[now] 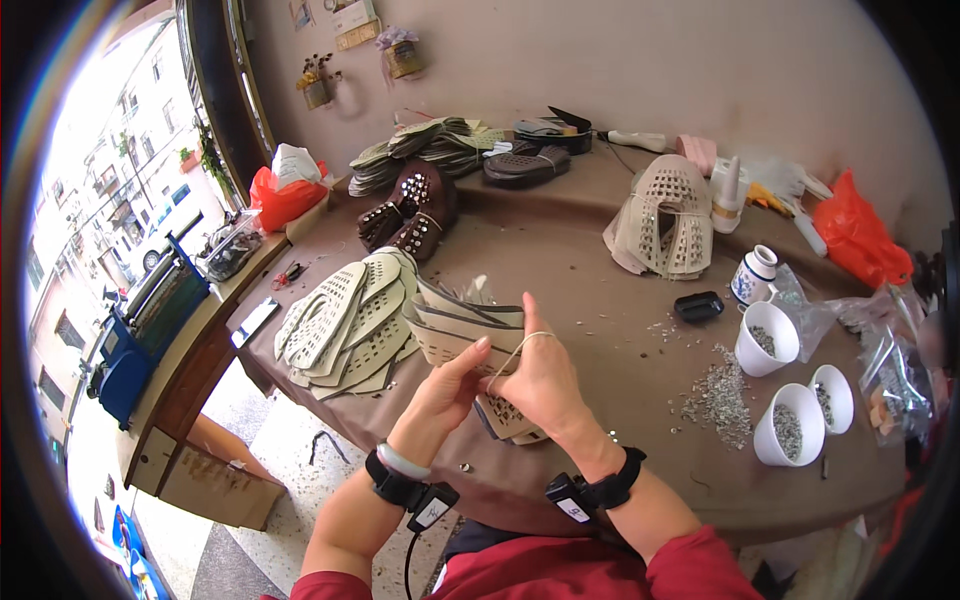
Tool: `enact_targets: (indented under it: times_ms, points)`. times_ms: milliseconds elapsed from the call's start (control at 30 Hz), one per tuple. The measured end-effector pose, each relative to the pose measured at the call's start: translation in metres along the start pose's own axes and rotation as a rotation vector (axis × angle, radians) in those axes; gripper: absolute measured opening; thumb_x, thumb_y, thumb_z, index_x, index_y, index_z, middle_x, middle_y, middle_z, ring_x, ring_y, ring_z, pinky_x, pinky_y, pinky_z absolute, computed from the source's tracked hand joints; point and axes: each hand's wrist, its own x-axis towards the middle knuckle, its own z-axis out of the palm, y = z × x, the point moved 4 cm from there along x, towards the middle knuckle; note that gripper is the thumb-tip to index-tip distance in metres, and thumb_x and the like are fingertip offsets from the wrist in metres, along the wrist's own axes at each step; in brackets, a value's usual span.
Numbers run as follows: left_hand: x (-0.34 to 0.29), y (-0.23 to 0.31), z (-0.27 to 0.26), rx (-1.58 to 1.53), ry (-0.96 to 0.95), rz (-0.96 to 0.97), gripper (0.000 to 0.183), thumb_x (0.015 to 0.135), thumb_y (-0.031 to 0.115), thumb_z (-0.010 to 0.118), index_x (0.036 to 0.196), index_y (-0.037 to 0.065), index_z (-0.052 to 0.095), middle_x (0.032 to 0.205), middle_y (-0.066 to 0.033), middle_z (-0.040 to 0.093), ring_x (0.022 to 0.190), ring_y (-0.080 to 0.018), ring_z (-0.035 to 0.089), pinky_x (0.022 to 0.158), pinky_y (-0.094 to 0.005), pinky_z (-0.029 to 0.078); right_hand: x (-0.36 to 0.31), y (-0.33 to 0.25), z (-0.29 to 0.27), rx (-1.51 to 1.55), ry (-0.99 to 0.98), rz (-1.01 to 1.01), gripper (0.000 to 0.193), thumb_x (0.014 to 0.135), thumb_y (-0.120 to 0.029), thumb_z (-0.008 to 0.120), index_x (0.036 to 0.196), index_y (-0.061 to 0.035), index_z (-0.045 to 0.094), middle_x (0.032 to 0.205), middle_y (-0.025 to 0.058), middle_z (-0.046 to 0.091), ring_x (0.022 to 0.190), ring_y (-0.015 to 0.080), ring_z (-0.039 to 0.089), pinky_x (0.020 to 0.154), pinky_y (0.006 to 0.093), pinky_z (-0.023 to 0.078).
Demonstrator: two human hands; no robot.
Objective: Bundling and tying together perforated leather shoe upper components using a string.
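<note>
The brown cloth-covered bench (pixel 560 270) spreads before me. Above its near edge I hold a stack of beige perforated shoe-upper pieces (pixel 462 332): my right hand (pixel 540 385) stretches a thin elastic band (pixel 520 345) over it, my left hand (pixel 447 392) pinches it.

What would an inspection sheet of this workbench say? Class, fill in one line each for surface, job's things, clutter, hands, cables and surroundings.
Surface: brown-covered table, dusted with small grey bits.
Job's things: bundle of beige perforated cut-outs held at the table's near edge; a thin elastic band stretched over it.
Clutter: fanned beige cut-outs, dark studded pieces, three white cups of small grey parts, plastic bags, black case.
Hands: left hand grips the bundle; right hand pulls the band.
Cables: a black lead hangs from the left wrist device.
Surroundings: plain wall; street window on the left.
</note>
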Motion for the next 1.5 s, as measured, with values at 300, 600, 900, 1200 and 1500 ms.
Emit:
enact_targets:
  times_ms: [300, 600, 900, 1200, 1500]
  points:
    - [-0.035, 0.035, 0.032, -0.163, -0.11, 0.262, 0.059, 0.087, 0.055, 0.059, 0.131, 0.017, 0.051, 0.128, -0.0045, 0.058, 0.119, -0.0257, 0.052, 0.101, -0.0543, 0.036, -0.005, -0.002, -0.007, 0.212, 0.258, -0.35, 0.11, 0.056, -0.022, 0.09, 0.142, 0.0038, 0.027, 0.128, 0.0239, 0.053, 0.112, 0.0333, 0.057, 0.093, 0.0386, 0.045]
    - [-0.042, 0.043, 0.023, -0.218, 0.038, 0.056, 0.052, 0.088, 0.044, 0.065, 0.127, 0.011, 0.052, 0.113, -0.005, 0.065, 0.104, -0.0244, 0.063, 0.089, -0.0531, 0.051, -0.017, -0.005, -0.014, 0.367, -0.115, -0.297, 0.118, 0.054, -0.024, 0.09, 0.145, 0.0043, 0.02, 0.134, 0.0241, 0.049, 0.118, 0.033, 0.054, 0.097, 0.0365, 0.042]
    - [-0.032, 0.031, 0.02, -0.097, -0.143, -0.23, 0.047, 0.093, 0.031, 0.06, 0.132, 0.008, 0.049, 0.121, -0.0128, 0.061, 0.109, -0.0304, 0.061, 0.094, -0.0523, 0.049, -0.021, -0.024, -0.044, -0.041, -0.475, -0.074, 0.109, 0.056, -0.036, 0.086, 0.14, 0.0019, 0.028, 0.094, 0.0241, 0.066, 0.089, 0.0393, 0.066, 0.08, 0.0415, 0.051]
    - [-0.046, 0.047, 0.031, -0.047, -0.219, -0.475, 0.053, 0.089, 0.039, 0.063, 0.133, 0.013, 0.05, 0.13, -0.0072, 0.057, 0.124, -0.0287, 0.051, 0.105, -0.0555, 0.035, -0.039, -0.018, -0.039, -0.228, -0.49, 0.036, 0.063, 0.062, -0.042, 0.083, 0.106, -0.0006, 0.064, 0.089, 0.0195, 0.068, 0.086, 0.0371, 0.065, 0.077, 0.0406, 0.051]
    - [-0.039, 0.01, 0.047, -0.426, 0.048, -0.112, 0.039, 0.089, 0.021, 0.061, 0.124, 0.004, 0.053, 0.117, -0.0145, 0.063, 0.106, -0.0277, 0.062, 0.099, -0.0459, 0.047, -0.05, -0.021, -0.024, -0.083, -0.313, -0.243, 0.081, 0.063, -0.026, 0.084, 0.128, -0.004, 0.041, 0.102, 0.0195, 0.063, 0.093, 0.0375, 0.062, 0.076, 0.043, 0.051]
